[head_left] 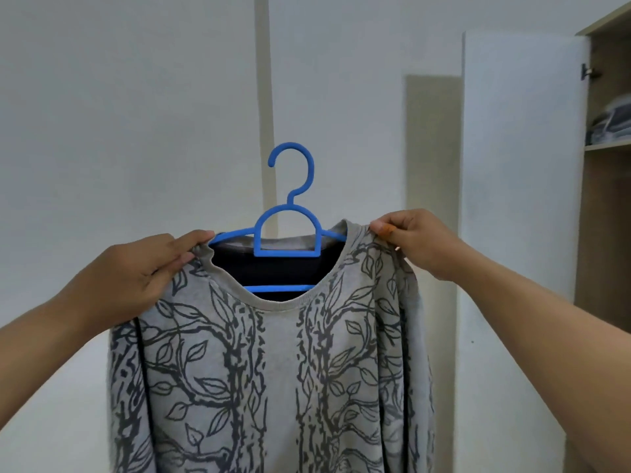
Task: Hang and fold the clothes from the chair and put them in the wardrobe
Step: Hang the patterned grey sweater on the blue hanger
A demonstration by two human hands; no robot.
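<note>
Sweater (273,370) (on hanger (290,230)) between hands (143,268)

Quick count of what's in view: two hands, a left hand (136,268) and a right hand (420,244), each pinching one shoulder of the same top. One top (273,370), grey with a dark leaf print. One hanger (290,233), blue, sitting inside the neckline. One wardrobe (604,165) on the right with one open door (519,165). One shelf (607,146) shows inside it, with one stack of folded clothes (611,122); can't tell how many pieces are in it.
</note>
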